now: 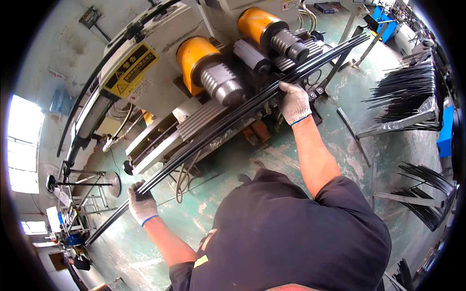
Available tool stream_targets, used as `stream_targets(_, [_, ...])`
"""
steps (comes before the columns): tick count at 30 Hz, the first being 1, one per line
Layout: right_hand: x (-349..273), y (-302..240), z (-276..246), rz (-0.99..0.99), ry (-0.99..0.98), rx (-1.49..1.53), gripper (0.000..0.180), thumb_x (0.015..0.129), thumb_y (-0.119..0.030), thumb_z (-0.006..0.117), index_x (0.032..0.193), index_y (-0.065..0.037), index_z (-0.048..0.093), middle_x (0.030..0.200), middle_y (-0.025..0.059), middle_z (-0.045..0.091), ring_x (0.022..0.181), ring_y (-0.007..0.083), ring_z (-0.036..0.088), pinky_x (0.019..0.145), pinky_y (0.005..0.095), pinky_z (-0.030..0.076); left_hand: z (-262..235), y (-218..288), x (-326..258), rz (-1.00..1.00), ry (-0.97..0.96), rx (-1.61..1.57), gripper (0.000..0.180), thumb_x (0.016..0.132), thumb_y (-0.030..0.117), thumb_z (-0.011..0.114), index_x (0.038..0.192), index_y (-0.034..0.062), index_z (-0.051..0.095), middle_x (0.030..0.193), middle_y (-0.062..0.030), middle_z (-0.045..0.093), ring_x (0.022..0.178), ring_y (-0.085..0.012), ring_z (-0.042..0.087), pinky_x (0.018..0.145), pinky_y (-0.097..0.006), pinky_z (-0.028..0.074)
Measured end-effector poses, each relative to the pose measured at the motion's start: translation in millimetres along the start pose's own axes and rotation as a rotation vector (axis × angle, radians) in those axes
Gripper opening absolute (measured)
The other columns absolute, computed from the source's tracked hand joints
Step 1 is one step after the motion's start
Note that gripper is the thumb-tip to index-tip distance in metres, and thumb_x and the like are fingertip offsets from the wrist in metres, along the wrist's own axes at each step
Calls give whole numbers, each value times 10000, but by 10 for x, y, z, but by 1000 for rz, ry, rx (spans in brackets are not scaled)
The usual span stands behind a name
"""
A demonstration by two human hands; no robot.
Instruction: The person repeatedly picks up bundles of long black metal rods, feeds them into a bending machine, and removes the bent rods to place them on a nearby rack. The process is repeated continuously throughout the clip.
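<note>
A long bundle of thin black rods [228,119] runs diagonally from lower left to upper right, across the front of a white machine [160,68] with two yellow-and-grey ribbed rollers [213,72]. My left hand [141,203], in a grey glove with a blue cuff, grips the bundle near its lower left end. My right hand [293,102], gloved the same, is closed on the bundle just right of the rollers. The rods rest along a grooved grey bed [201,119] under the rollers.
The floor [349,160] is worn green concrete. Metal racks holding more black rods [405,89] stand at the right, with another fan of rods [427,194] lower down. A stand fan [73,182] and a bright window [22,140] are at the left.
</note>
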State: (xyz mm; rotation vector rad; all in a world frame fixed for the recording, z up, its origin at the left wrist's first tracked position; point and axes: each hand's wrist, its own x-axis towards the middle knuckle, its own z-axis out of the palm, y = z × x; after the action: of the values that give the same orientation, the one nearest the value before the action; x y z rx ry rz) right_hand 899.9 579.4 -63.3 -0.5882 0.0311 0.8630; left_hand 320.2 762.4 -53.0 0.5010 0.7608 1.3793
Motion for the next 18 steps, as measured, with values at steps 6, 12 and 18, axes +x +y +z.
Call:
stream_targets(6, [324, 148, 253, -260, 205, -220, 335, 933, -69, 757, 1238, 13, 646, 1115, 117, 715, 972, 253, 698, 846, 395, 565, 330, -158, 233, -42, 23, -58, 341, 1053, 270, 584, 1044, -59, 670, 1087, -190, 686, 1115, -369, 630, 1088, -507, 480])
stream_targets(12, [495, 224, 307, -267, 302, -381, 509, 904, -195, 794, 1296, 67, 600, 1126, 112, 703, 1062, 242, 676, 926, 373, 525, 270, -385, 671, -98, 36, -150, 257, 1042, 209, 583, 1031, -34, 667, 1020, -157, 707, 1044, -349, 660, 1056, -483, 505])
stream_targets(18, [452, 325, 666, -135, 412, -224, 238, 1080, -243, 573, 1178, -37, 642, 1081, 102, 715, 936, 249, 655, 809, 428, 533, 512, -720, 673, -178, 142, -44, 274, 1031, 213, 614, 1080, -49, 676, 1067, -176, 735, 1062, -344, 692, 1047, -504, 544])
